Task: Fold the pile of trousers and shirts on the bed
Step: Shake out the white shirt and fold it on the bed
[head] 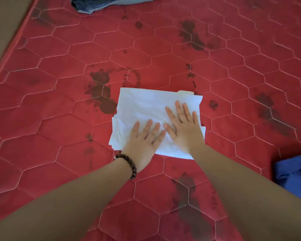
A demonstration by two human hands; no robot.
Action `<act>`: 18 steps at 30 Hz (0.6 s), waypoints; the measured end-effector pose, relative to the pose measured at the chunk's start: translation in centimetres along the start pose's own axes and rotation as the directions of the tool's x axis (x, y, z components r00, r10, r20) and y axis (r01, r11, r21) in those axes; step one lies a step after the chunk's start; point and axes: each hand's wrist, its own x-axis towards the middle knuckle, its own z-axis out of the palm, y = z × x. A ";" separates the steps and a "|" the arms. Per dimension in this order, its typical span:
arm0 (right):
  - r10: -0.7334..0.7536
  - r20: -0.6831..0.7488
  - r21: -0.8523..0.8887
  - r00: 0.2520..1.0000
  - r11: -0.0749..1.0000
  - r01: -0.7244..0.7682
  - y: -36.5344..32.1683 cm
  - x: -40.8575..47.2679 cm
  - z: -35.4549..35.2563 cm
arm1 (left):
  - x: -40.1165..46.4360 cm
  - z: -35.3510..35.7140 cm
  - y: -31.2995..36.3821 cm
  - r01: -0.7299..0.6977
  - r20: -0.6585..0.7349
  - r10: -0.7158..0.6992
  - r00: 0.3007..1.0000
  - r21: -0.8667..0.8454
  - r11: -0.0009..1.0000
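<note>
Head view looks down on both hands laid flat on a folded white garment [146, 108] that rests on the red quilted mattress [59, 101]. The left hand [144, 138], with a bead bracelet [129, 165] at the wrist, presses the near left part of the cloth; the right hand [184, 126] presses the right part, reaching a little farther forward. Fingers of both are straight and spread, holding nothing, only bearing down on the fabric. The thumbs nearly meet in the middle.

Most of the bare cloth lies ahead of the fingertips and off to the left of them. Its long axis runs left to right across the person, so the short edges sit outside each hand, the right edge just past the right little finger, the left edge beyond the left hand's fingers. The far edge shows a slight uneven layer at its right corner.

I judge this piece is nearly done and is being smoothed. If a further fold is wanted, it would likely bring one short edge across toward the other, and the right hand is nearer its edge.

A blue garment [295, 174] lies well apart to the right of the right forearm, and a dark denim-like piece [101, 3] lies far ahead of the fingertips.
</note>
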 end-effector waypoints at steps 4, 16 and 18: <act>0.280 -0.044 0.114 0.959 0.955 -0.274 -4.1 -2.5 1.2 | -1.5 0.5 -3.4 -0.022 -0.052 0.027 0.998 0.092 0.996; 0.075 -0.112 0.059 0.991 0.996 -0.069 -7.1 -6.5 -2.1 | -6.2 -1.1 -2.4 0.157 -0.110 -0.179 0.978 -0.183 0.970; -0.282 -0.060 -0.021 0.957 0.959 0.282 -3.2 -6.9 -2.7 | -7.9 0.1 1.1 0.021 -0.148 -0.066 0.987 -0.288 0.957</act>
